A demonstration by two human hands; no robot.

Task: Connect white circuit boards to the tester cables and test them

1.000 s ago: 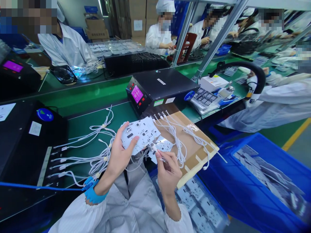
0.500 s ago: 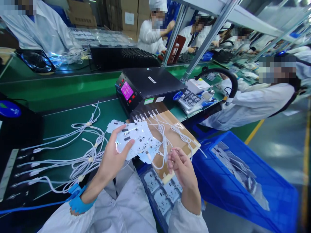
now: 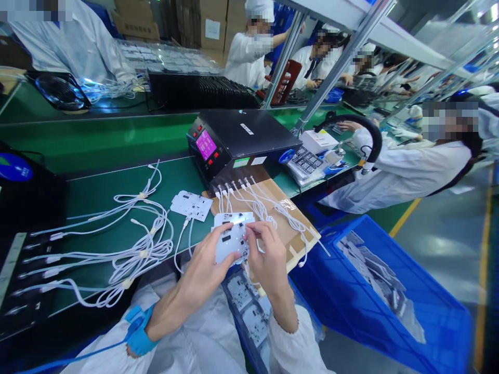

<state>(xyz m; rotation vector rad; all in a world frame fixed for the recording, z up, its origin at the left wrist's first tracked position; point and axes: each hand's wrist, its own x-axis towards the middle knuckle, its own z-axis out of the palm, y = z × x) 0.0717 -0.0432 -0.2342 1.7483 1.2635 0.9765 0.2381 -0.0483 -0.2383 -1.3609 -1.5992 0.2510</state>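
My left hand [image 3: 212,259] grips a white circuit board [image 3: 228,243] by its left side, thumb on the face near the lower edge. At the board's right side is my right hand [image 3: 268,254], its thumb and fingertips pinched together against the board; what lies between them is hidden. Another white circuit board [image 3: 191,204] rests to the left at the edge of the brown cardboard [image 3: 288,241], with a white cable [image 3: 180,241] at its lower edge. A blue wrist strap [image 3: 141,330] is around my left wrist.
A black test box [image 3: 245,135] with a pink screen stands behind, white cables [image 3: 265,208] running from its front. Bundled white cables [image 3: 144,254] cover the left mat. A blue bin [image 3: 374,291] stands at right; a tray of boards [image 3: 249,317] sits below my hands.
My left hand has moved right with a board, leaving another board lying on the left. My right hand has come left onto the held board.
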